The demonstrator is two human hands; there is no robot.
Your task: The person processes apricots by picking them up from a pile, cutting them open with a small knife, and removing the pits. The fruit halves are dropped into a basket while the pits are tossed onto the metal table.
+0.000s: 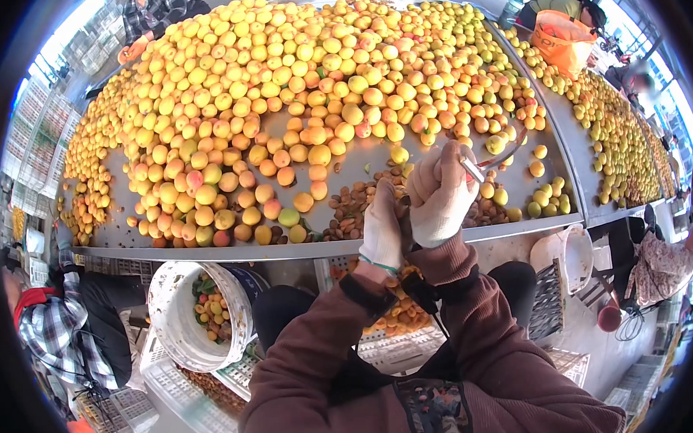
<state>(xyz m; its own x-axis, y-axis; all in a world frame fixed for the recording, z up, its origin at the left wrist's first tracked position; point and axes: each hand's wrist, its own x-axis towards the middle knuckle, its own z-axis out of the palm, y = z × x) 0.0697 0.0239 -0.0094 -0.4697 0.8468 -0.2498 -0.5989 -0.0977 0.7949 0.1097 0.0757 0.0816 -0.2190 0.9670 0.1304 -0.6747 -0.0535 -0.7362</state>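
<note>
My right hand (pixel 440 198), in a pale work glove, is closed around a small hand tool (pixel 473 168) with a metal end and a thin curved part. Close beside it, my left hand (pixel 380 229), gloved too, has its fingers curled in; what they hold is hidden. Both hands are together over the front rim of the metal table (pixel 286 249). Brown apricot pits (pixel 350 207) lie heaped just behind and around them. Beyond is a big pile of yellow-orange apricots (pixel 281 81). Under my forearms, a crate contains opened apricot halves (pixel 402 318).
A white bucket (pixel 160 311) with apricots and leaves stands at lower left, above pale plastic crates (pixel 173 394). Another white bucket (pixel 569 251) is at right. A divider (pixel 545 103) separates a second apricot table. Co-workers sit at left (pixel 57 333), far left and right. An orange bag (pixel 562 41) rests there.
</note>
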